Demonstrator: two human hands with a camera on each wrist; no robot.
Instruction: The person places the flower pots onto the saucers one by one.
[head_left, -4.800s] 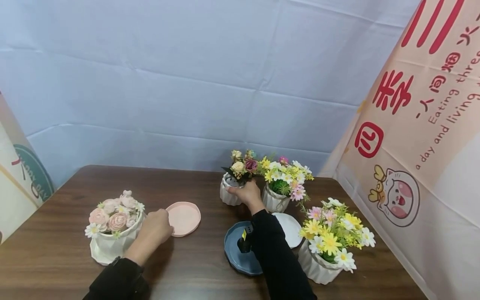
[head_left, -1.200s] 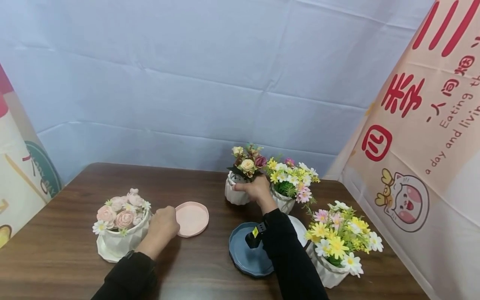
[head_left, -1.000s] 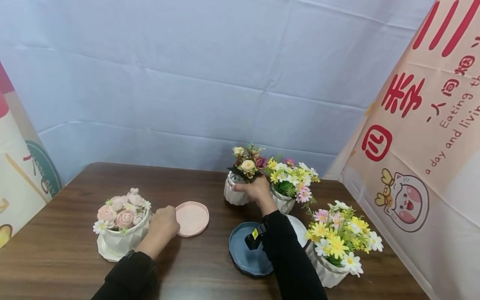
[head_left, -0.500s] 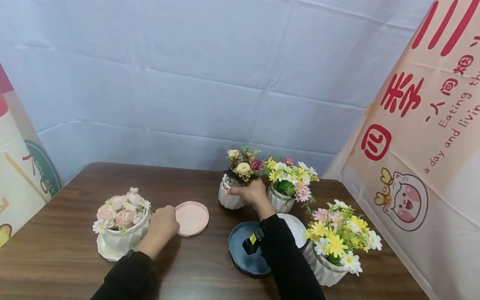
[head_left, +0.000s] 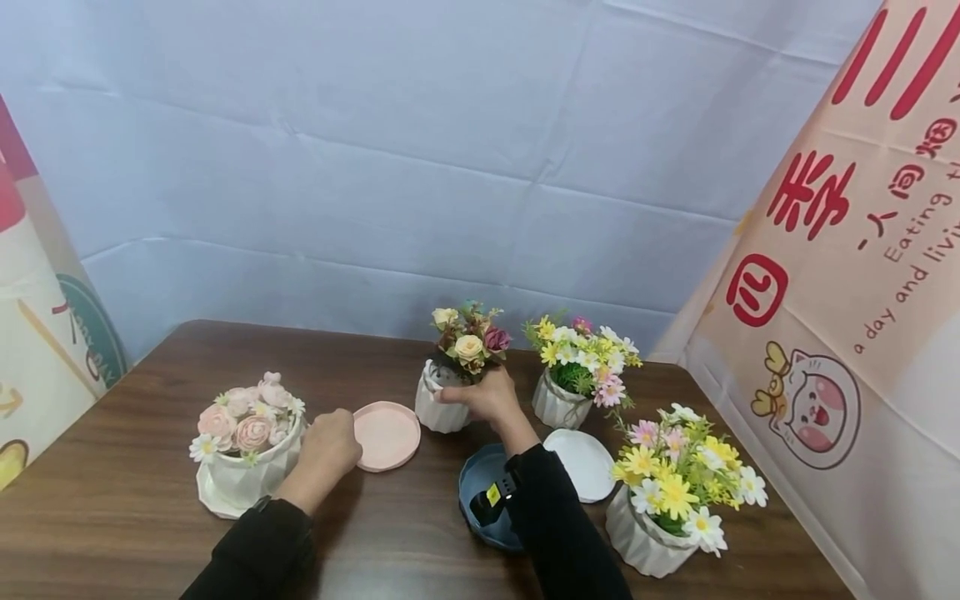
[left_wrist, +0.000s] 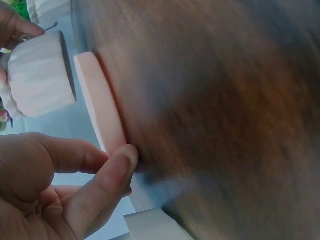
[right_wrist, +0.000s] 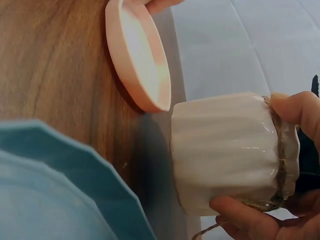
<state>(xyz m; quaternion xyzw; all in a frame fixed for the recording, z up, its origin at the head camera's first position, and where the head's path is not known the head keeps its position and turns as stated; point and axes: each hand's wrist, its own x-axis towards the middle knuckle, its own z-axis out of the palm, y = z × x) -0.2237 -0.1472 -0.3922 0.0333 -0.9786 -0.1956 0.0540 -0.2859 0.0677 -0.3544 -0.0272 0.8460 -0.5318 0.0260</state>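
At the table, both hands grip: left, pink plate; right, fluted white pot.

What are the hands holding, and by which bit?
The right hand grips the white fluted flowerpot near its rim; the left hand pinches the pink saucer by its edge.

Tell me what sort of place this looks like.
Probably a staged tabletop set indoors, though the wider room is out of view. A creased, pale cloth backdrop hangs behind the wooden table, and a printed cloth with lettering and a cartoon face slants along its right side.
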